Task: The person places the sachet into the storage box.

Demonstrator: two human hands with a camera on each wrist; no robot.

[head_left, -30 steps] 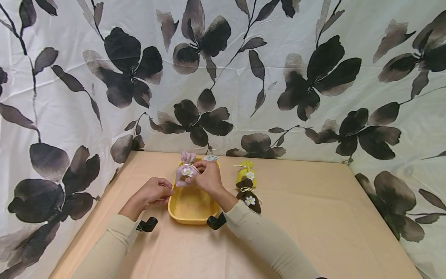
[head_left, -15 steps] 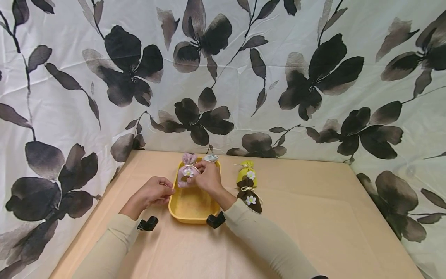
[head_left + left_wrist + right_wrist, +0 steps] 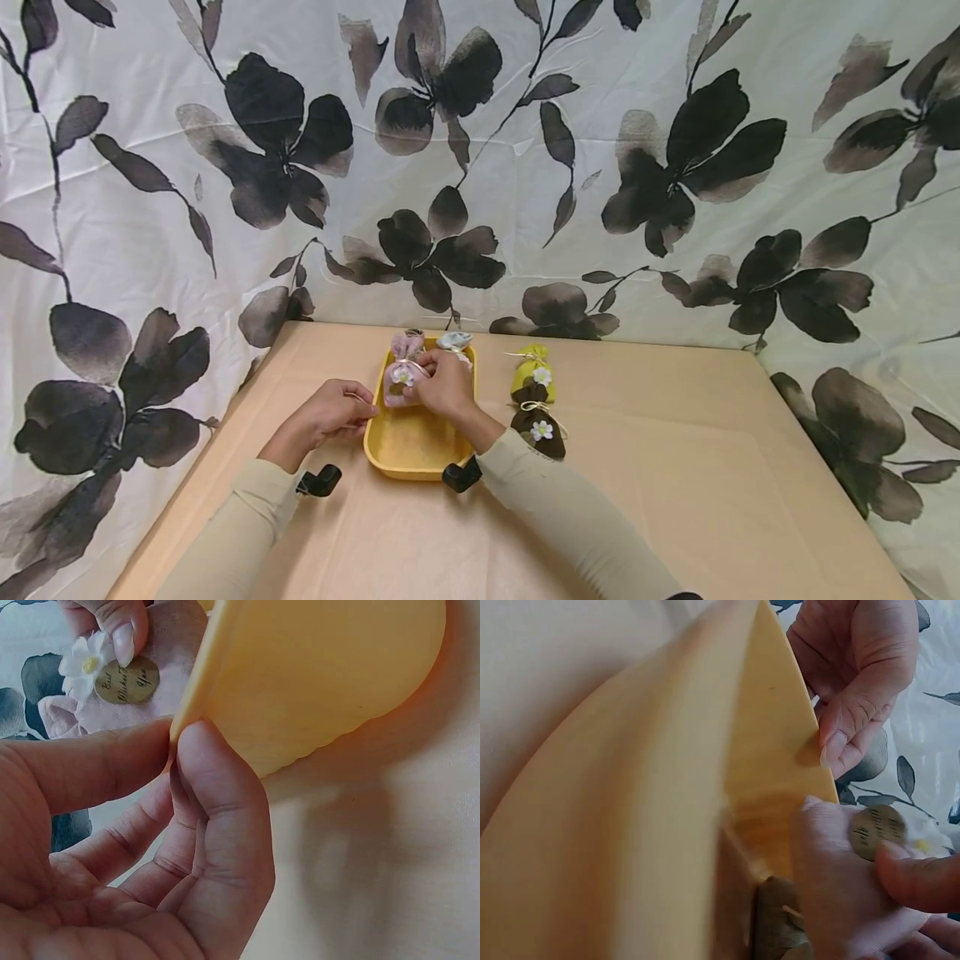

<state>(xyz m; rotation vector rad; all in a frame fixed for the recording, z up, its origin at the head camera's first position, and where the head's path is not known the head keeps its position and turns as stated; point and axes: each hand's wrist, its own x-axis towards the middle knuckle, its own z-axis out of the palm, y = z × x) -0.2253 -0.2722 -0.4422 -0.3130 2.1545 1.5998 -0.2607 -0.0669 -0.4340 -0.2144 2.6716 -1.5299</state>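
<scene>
Fingers of the left hand (image 3: 333, 412) pinch the rim of the yellow tray (image 3: 405, 446), while those of the right hand (image 3: 450, 385) clamp the pink pouch (image 3: 844, 892) just beyond the left fingertips, a round label (image 3: 874, 831) lying at the right thumb's tip

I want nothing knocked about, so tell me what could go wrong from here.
The left hand pinches the rim of the yellow tray; a tug might shift it. The right hand holds the pink pouch near the pale pouch; moving it could bump that one. In the head view, the right sleeve shows beside the brown pouch and might brush it.
</scene>
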